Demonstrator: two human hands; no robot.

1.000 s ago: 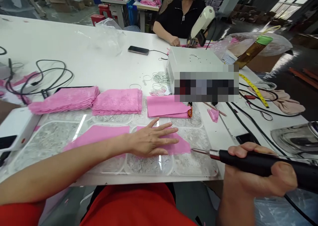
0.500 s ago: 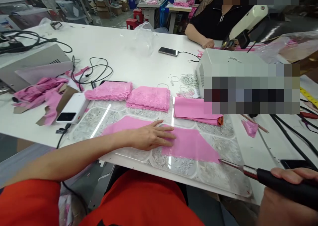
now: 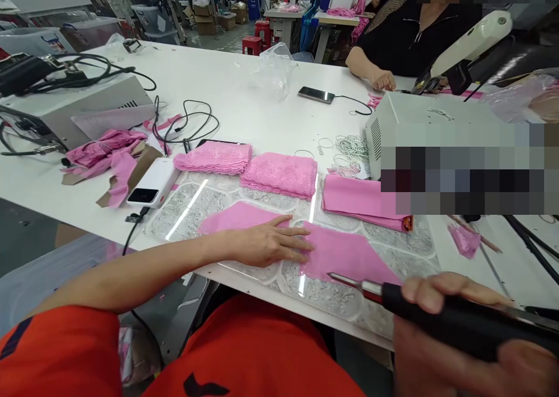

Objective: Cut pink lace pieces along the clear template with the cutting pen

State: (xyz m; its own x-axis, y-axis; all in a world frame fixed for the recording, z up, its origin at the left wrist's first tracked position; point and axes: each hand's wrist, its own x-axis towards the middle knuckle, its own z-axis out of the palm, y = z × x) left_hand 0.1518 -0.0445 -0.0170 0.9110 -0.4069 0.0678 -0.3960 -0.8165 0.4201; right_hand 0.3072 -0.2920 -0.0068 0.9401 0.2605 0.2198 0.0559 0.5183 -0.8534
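Note:
My left hand [image 3: 266, 243] lies flat with fingers spread. It presses on the pink fabric piece [image 3: 345, 254], which has a slanted right end and extends to both sides of the hand. My right hand [image 3: 445, 327] is wrapped around a black-handled tool [image 3: 454, 321] with a slim, pointed metal tip. The tip points left and is at the lower edge of the fabric; whether it touches is hard to tell. Beyond my hands are two folded pink lace stacks [image 3: 279, 174] and a folded smooth pink stack [image 3: 362, 202]. A clear patterned mat [image 3: 332, 298] lies beneath the fabric.
A white power bank [image 3: 152, 181], pink scraps [image 3: 102, 152] and a grey box [image 3: 87, 106] with cables are on the left. On the right stands another grey box [image 3: 414, 114]. Farther back lie a phone [image 3: 315, 95] and a plastic bag [image 3: 277, 68]. A person [image 3: 393, 42] sits across the table.
The tool in my right hand has moved left from the fabric's right corner along its lower edge. My left hand stays flat on the fabric. The camera view has shifted slightly.

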